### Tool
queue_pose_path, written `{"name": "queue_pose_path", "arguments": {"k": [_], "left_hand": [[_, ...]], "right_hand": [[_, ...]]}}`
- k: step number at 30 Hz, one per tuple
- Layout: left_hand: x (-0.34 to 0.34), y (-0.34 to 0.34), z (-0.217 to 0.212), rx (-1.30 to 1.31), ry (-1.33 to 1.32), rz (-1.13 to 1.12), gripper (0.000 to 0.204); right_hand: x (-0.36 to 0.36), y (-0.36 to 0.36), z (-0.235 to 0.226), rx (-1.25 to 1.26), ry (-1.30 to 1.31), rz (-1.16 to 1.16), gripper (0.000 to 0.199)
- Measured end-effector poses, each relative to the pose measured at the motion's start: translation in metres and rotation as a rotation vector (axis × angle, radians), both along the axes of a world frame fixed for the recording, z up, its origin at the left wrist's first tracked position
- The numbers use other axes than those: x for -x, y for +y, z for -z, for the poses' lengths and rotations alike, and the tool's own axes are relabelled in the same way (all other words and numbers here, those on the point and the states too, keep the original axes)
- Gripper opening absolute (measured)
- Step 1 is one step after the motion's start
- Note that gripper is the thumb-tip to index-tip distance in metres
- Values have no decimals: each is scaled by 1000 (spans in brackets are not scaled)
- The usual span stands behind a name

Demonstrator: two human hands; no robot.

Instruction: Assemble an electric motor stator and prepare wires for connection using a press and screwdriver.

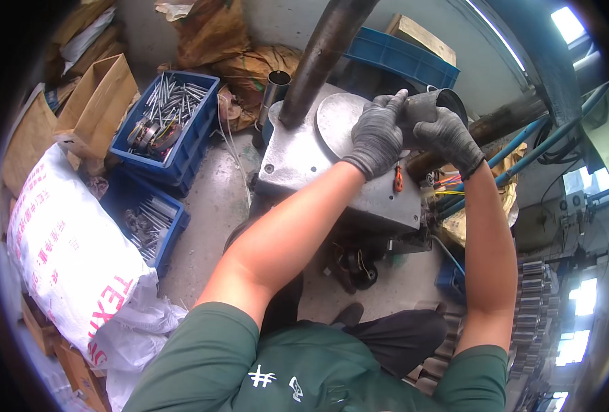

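Note:
Both hands wear grey work gloves and meet over the right part of a machine's metal table. Between them is a dark grey metal cylinder [419, 108], tilted, its round open end toward the upper right. My left hand [376, 137] closes on its left side, thumb and fingers pointing away from me. My right hand [450, 141] grips the near right side with curled fingers. Under my left wrist lies the round plate [335, 120] of the metal table [294, 161]. A small orange-handled tool [398, 180] sits just below the hands. The cylinder's underside is hidden.
A thick steel column [325, 58] rises behind the table, beside an upright metal tube [275, 89]. Blue crates [193, 141] of metal shafts and a white sack [78, 240] stand left. Blue pipes [524, 154] run at right. A motor-like part [359, 268] lies below the table.

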State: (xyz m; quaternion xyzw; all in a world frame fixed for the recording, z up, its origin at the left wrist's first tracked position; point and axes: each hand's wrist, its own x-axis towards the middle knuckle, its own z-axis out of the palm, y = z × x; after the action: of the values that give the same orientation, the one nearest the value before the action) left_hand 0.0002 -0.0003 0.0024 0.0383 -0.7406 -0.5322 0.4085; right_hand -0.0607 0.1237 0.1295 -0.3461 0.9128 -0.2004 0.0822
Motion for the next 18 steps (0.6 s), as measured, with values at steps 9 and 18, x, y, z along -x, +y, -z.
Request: {"name": "queue_pose_path", "arguments": {"k": [9,18], "left_hand": [[-7,-1,-3,40,66,31,56],[-31,1,8,-44,35,123,37]], "right_hand": [[-18,-1,-5,-35,47,26,37],[41,-3,6,244,-470,-39,44]]}}
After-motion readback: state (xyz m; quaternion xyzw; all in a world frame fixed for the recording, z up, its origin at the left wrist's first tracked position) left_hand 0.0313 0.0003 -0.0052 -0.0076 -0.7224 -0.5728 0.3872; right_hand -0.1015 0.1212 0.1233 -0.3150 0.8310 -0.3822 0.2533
